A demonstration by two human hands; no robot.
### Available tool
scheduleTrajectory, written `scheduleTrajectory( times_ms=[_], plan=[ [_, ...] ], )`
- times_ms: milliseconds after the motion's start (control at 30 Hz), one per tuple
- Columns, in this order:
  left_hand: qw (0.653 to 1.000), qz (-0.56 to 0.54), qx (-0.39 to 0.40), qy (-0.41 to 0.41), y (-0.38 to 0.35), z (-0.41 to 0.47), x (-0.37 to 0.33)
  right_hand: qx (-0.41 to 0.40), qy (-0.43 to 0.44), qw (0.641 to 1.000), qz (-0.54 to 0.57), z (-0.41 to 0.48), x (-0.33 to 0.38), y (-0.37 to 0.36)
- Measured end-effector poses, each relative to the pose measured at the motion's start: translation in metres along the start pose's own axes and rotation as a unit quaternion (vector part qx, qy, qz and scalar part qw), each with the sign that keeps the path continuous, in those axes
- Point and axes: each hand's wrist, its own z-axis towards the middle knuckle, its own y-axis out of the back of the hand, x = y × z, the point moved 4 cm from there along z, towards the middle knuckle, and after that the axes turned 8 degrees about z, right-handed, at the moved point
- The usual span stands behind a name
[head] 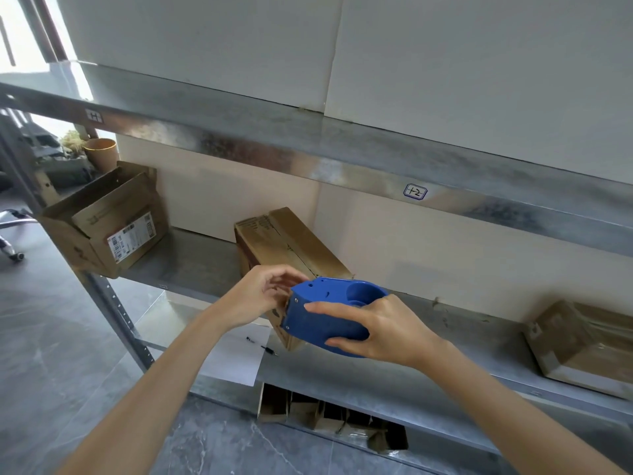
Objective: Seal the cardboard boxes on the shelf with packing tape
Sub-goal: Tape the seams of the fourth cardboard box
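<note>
A long brown cardboard box (pixel 291 245) lies on the metal shelf (pixel 191 258), its near end toward me. My right hand (pixel 383 329) grips a blue tape dispenser (pixel 325 313) held against that near end. My left hand (pixel 263 293) has its fingers curled at the dispenser's front, at the box's near top edge; whether they pinch tape is hidden. An open cardboard box (pixel 106 221) with a white label stands at the shelf's left end. A third box (pixel 585 344), wrapped in clear tape, sits at the right.
A white sheet of paper (pixel 236 354) with a small dark pen (pixel 263 346) lies at the shelf's front edge. Another metal shelf (pixel 308 145) runs above. Flattened cardboard (pixel 329 419) sits on the level below. The upright post (pixel 116 306) stands at the left.
</note>
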Motion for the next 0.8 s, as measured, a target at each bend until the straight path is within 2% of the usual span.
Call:
scheduleTrajectory(
  times_ms=[100, 300, 567, 700, 800],
  plan=[
    [1.0, 0.018, -0.001, -0.006, -0.002, 0.002, 0.002, 0.012, 0.002, 1.0, 0.008, 0.0, 0.0, -0.002],
    [1.0, 0.002, -0.006, 0.016, -0.005, 0.002, 0.008, 0.107, -0.059, 0.992, 0.025, 0.002, -0.003, -0.003],
    [0.998, -0.005, -0.052, 0.034, -0.004, 0.0, 0.005, 0.093, -0.07, 0.993, 0.014, 0.001, -0.01, 0.007],
    [0.993, -0.005, -0.103, 0.049, 0.006, -0.006, 0.005, 0.103, -0.081, 0.991, 0.009, -0.003, -0.018, 0.015],
    [0.993, -0.011, -0.109, 0.053, 0.013, -0.014, 0.009, 0.114, -0.086, 0.99, 0.009, -0.006, -0.019, 0.017]
  ],
)
